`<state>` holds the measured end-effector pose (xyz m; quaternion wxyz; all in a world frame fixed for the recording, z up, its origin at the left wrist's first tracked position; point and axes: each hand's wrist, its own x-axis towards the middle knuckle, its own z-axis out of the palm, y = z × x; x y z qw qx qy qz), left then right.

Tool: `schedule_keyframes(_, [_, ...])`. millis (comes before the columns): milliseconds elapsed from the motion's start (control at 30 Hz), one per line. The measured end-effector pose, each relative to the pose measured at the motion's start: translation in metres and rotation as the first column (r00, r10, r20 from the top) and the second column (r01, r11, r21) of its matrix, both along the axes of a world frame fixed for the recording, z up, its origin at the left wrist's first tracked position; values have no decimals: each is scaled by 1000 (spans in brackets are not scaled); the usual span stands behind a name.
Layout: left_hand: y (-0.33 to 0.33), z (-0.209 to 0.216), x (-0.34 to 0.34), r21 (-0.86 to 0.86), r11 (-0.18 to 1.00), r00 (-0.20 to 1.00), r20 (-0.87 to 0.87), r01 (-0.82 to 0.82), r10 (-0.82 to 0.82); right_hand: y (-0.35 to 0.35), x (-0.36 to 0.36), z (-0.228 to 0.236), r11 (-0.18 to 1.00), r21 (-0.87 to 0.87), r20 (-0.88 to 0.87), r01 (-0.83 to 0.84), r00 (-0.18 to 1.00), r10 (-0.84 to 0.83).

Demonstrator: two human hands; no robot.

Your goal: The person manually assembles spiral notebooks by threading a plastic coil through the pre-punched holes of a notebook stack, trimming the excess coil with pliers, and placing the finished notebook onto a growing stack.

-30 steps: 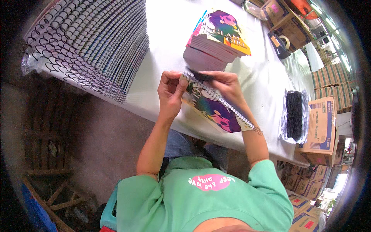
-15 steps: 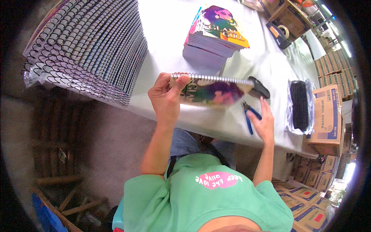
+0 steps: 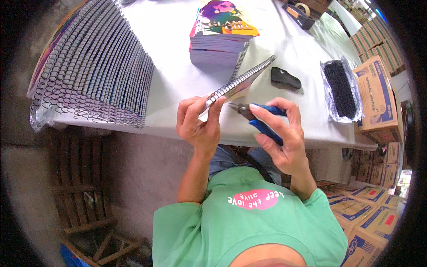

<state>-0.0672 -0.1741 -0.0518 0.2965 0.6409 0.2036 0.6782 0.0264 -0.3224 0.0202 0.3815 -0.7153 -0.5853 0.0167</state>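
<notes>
My left hand [image 3: 200, 122] pinches the lower end of a spiral notebook [image 3: 251, 73], its coiled spine tilted up and to the right. Closed around blue-handled cutting pliers [image 3: 244, 112], my right hand [image 3: 287, 144] brings their jaws near the notebook's lower end; whether the jaws touch the coil I cannot tell. The plier handles are spread apart. Beyond the notebook lies a black oblong object [image 3: 285, 78] on the white-covered table [image 3: 173, 75]. A loose spiral coil [image 3: 241, 60] leans by a stack of unbound notebooks with colourful covers [image 3: 211, 49].
Several spiral-bound notebooks [image 3: 95, 66] form a big pile at the left. To the right are black coils in clear plastic [image 3: 342, 91] and a cardboard box [image 3: 376, 95]. A tape dispenser [image 3: 299, 15] sits at the far right. A wooden chair [image 3: 82, 178] stands below left.
My right hand has picked up the pliers from the table and brought them to the notebook. My left hand has turned the notebook, so its spine now slants. The black object has been set down.
</notes>
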Motion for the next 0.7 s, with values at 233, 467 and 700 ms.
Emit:
schedule_keyframes(233, [-15, 8, 1, 37, 999, 995, -97, 11, -7, -1, -6, 15, 999, -7, 160, 54, 986, -52])
schedule_keyframes(467, [-21, 11, 0, 132, 991, 990, -140, -16, 35, -11, -6, 9, 987, -117, -363, -107, 930, 57])
schedule_keyframes(700, [-19, 7, 3, 167, 979, 986, -99, -119, 137, -14, -16, -16, 932, 92, -995, -352, 5, 100])
